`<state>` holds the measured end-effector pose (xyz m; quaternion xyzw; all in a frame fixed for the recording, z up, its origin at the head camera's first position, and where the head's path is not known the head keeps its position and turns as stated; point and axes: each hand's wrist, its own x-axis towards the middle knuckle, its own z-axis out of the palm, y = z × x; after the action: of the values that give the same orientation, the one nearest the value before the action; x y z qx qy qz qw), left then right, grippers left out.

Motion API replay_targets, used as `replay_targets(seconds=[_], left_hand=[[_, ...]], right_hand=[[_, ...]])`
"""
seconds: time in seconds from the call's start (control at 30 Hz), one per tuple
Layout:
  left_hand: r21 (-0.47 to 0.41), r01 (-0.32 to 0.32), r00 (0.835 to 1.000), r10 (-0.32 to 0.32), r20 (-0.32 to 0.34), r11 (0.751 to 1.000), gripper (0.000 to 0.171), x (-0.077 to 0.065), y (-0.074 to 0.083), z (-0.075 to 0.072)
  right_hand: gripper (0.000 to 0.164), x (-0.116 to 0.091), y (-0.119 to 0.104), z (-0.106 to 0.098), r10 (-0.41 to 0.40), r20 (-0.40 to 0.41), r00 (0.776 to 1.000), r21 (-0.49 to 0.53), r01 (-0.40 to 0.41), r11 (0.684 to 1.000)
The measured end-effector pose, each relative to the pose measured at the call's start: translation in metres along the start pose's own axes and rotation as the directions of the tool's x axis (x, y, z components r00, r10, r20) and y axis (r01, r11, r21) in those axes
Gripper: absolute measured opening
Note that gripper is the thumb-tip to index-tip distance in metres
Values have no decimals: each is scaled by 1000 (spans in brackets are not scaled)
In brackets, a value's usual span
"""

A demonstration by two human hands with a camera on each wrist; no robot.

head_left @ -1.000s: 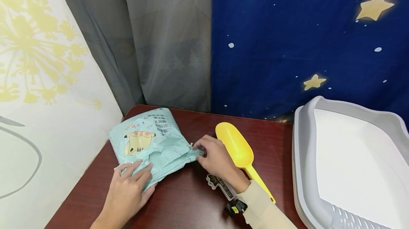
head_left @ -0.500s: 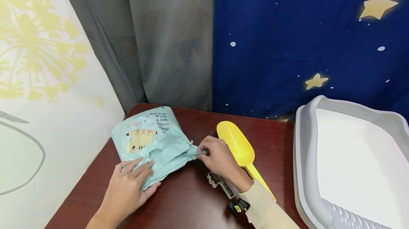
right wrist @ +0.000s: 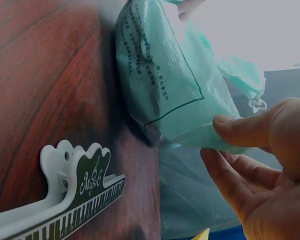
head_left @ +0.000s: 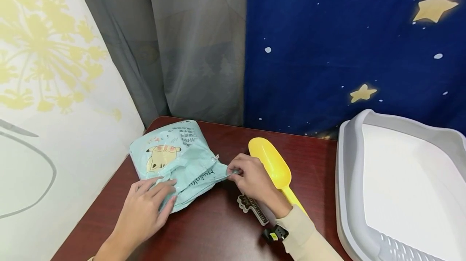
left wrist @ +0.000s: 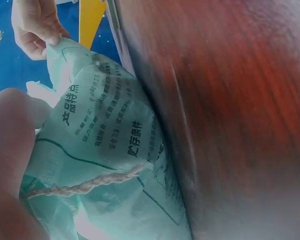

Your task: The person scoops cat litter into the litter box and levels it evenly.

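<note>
The scoop (head_left: 274,165) obstructs passage between bag (head_left: 183,163) and tray (head_left: 351,180).
</note>
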<state>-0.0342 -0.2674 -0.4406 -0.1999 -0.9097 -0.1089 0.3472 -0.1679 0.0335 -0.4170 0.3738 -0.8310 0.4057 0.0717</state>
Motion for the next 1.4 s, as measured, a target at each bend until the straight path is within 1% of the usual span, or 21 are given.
replay_targets(seconds=[0.13,0.33,0.37,0.5,0.6,0.67,0.8,0.83,0.87,0.93,1.03,1.07,1.17,1.23,1.3,1.4], left_hand=[[-17,5,1000,-4,22,1000,44,1,-3,-2],[-50,-17,1000,18,4,999,42,2,-9,-4],[-51,-20,1000,20,6,998,39,2,-9,-4],[-40,-39,998,41,40,998,24,5,-6,-6],[-23,-71,996,72,58,997,24,7,-1,-5],[3,-89,994,89,70,996,28,8,3,-5],[96,-122,989,112,101,988,59,10,11,-4],[115,-127,987,114,109,985,59,11,12,-4],[130,-132,986,117,119,983,58,12,13,-3],[142,-136,983,116,143,980,47,14,16,-2],[122,-139,977,117,177,983,24,13,19,-2],[113,-142,975,119,187,983,21,13,19,-2],[86,-152,969,132,210,985,25,13,21,-1],[78,-164,967,145,210,983,27,14,21,-1],[72,-177,965,158,208,982,27,15,21,0],[64,-193,964,177,196,979,20,17,20,-1]], right_hand=[[17,0,3,-2,-15,-7,1000,8,15,1000],[18,-2,5,-4,-10,-3,1000,18,10,1000],[18,-2,4,-4,-9,-3,1000,21,9,1000],[16,-2,2,-4,-15,-8,1000,31,16,999],[16,-3,1,-2,-26,-7,1000,31,26,999],[16,-3,1,-1,-34,-3,999,29,35,999],[18,-3,2,1,-50,1,999,22,50,999],[19,-3,3,1,-54,0,999,19,54,998],[19,-3,3,1,-56,-1,998,19,56,998],[18,-3,3,1,-52,2,999,18,52,998],[14,-4,2,2,-45,20,999,20,45,999],[13,-4,1,3,-46,25,999,17,45,999],[12,-4,1,4,-68,30,997,-1,68,998],[14,-4,1,4,-92,26,995,-12,92,996],[17,-3,0,3,-121,22,992,-24,122,992],[21,-3,-1,3,-172,17,985,-27,172,985]])
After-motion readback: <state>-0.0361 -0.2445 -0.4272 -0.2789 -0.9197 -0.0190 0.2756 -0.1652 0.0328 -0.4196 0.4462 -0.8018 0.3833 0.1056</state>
